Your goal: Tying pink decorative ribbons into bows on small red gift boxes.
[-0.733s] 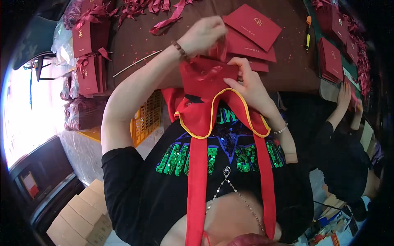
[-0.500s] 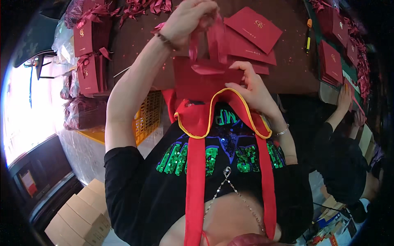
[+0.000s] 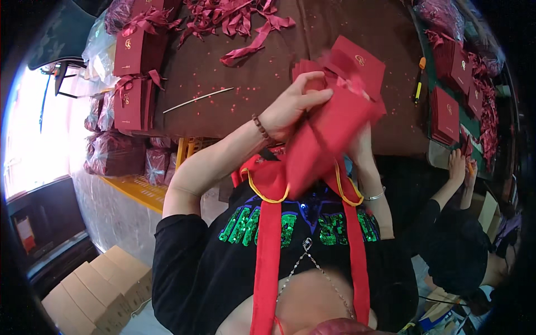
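A red paper bag (image 3: pixel 329 137) is tilted in front of my chest, smeared by motion. My left hand (image 3: pixel 290 106) is closed on its upper left edge, thumb and fingers pinching it. Pinkish-red ribbon (image 3: pixel 352 85) shows at the bag's upper end, blurred. Behind the bag is my right hand, its fingers hidden; only the wrist and forearm (image 3: pixel 368 170) come out below it. Just beyond the bag lie flat red bags (image 3: pixel 360 61) with a small gold mark, partly covered by it.
Loose ribbons (image 3: pixel 240 22) are heaped at the far side of the brown tabletop (image 3: pixel 223 120), near a thin pale stick (image 3: pixel 198 100) and red specks. Bag stacks (image 3: pixel 134 103) stand left, more (image 3: pixel 445 114) right beside a yellow-black pen (image 3: pixel 419 81). A co-worker's hand (image 3: pixel 456 167) is at right.
My left hand has come down from the raised ribbon to the bag's edge. The bag has swung right and tilted, covering my right hand. The view has shifted, showing more of the ribbon heap.
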Tool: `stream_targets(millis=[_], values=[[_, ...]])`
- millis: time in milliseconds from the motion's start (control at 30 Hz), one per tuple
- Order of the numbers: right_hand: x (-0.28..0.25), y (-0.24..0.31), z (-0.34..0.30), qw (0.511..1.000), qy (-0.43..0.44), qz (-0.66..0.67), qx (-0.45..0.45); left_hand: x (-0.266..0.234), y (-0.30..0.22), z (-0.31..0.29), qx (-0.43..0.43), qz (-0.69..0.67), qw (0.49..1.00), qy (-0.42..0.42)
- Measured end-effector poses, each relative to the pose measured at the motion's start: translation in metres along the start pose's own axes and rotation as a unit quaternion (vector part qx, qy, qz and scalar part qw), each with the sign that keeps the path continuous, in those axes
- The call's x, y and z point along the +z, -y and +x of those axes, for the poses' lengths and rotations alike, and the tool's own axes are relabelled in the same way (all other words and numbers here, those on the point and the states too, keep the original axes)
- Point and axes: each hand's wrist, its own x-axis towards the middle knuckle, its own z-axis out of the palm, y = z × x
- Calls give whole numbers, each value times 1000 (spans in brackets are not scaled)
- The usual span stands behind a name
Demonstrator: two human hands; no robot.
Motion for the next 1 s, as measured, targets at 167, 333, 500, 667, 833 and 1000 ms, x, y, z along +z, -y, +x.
stream_targets(millis=[167, 333, 500, 667, 833, 1000], values=[[-30, -14, -7, 938, -223, 248, 100, -31, -6, 16, 73, 98, 989, -87], [-48, 25, 5, 994, 36, -61, -87, -45, -4, 6, 111, 267, 945, -150], [-35, 10, 29, 946, 5, -271, -179, -44, -10, 5, 171, 159, 953, -192], [-20, 10, 28, 928, 108, -286, -215, -38, 7, -8, 140, 176, 965, -133], [-20, 0, 28, 982, 160, -97, 26, -30, 22, -25, 118, 130, 978, -114], [-23, 1, 25, 985, 148, -50, 71, -53, 6, -13, 230, 468, 839, -156]])
